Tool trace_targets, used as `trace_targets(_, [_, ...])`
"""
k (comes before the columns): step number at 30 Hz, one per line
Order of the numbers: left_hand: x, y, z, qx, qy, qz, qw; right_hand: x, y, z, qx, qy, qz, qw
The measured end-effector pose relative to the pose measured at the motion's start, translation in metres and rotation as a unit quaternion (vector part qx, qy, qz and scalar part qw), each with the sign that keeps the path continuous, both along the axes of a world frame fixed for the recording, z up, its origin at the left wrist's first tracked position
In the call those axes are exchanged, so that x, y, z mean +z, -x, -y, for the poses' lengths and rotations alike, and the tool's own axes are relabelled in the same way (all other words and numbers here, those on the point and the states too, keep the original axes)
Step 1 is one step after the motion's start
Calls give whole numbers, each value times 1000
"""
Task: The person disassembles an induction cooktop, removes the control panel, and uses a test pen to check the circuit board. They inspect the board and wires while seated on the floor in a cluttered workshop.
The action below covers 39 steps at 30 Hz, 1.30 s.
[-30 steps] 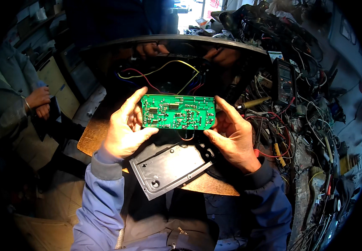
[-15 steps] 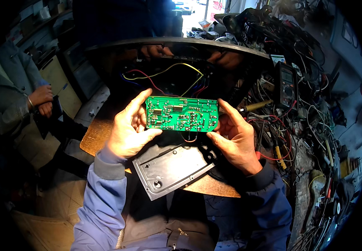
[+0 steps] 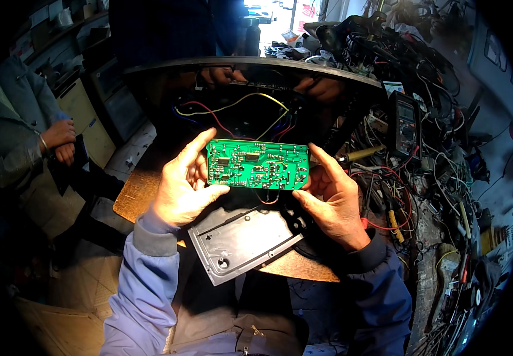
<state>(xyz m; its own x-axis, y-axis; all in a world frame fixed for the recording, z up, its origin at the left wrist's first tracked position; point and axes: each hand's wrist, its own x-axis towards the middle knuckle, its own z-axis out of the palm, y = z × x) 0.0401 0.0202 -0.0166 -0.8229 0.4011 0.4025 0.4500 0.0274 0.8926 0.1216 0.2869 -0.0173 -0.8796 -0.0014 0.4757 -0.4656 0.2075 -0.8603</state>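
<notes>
A green circuit board (image 3: 257, 166) is held up between my two hands, its component side with small dark chips facing me. My left hand (image 3: 182, 181) grips the left end, thumb along the lower edge and index finger at the top corner. At the right end, my right hand (image 3: 332, 202) pinches the board the same way; its other fingers are partly hidden behind it. Below lies a grey plastic cover (image 3: 244, 240), tilted on a brown wooden board. Behind the circuit board, yellow (image 3: 241, 105) and red wires loop over a dark curved-edged housing (image 3: 256, 66).
A tangle of cables fills the bench on the right, with a multimeter (image 3: 406, 121), its red lead, and a yellow-handled tool (image 3: 364, 153). On the left stands another person with hands (image 3: 59, 141) together. The wooden board's edge (image 3: 135, 193) shows beside my left arm.
The circuit board tips very slightly, its right end a touch lower. Both hands keep their hold, and the surroundings stay the same.
</notes>
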Motion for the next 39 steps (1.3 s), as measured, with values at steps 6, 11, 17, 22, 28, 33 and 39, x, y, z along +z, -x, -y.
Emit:
trace_targets(6, [0,0,0,-4,-12,3,1000,2,-1,2,2,9,11,1000])
trace_targets(11, [0,0,0,-9,-8,-3,1000,2,-1,1,1,2,9,1000])
trace_targets(17, [-1,1,0,-8,-16,4,1000,3,-1,2,6,8,9,1000])
trace_targets(22, [-1,1,0,-6,-10,0,1000,1,0,1,9,10,9,1000])
trace_targets(28, [0,1,1,-7,-10,5,1000,2,-1,1,8,10,14,1000])
trace_targets(33, [0,1,-1,-11,-21,10,1000,1,0,1,12,17,6,1000])
trace_targets(39, [-1,1,0,-18,-24,16,999,0,0,0,23,27,-2,999])
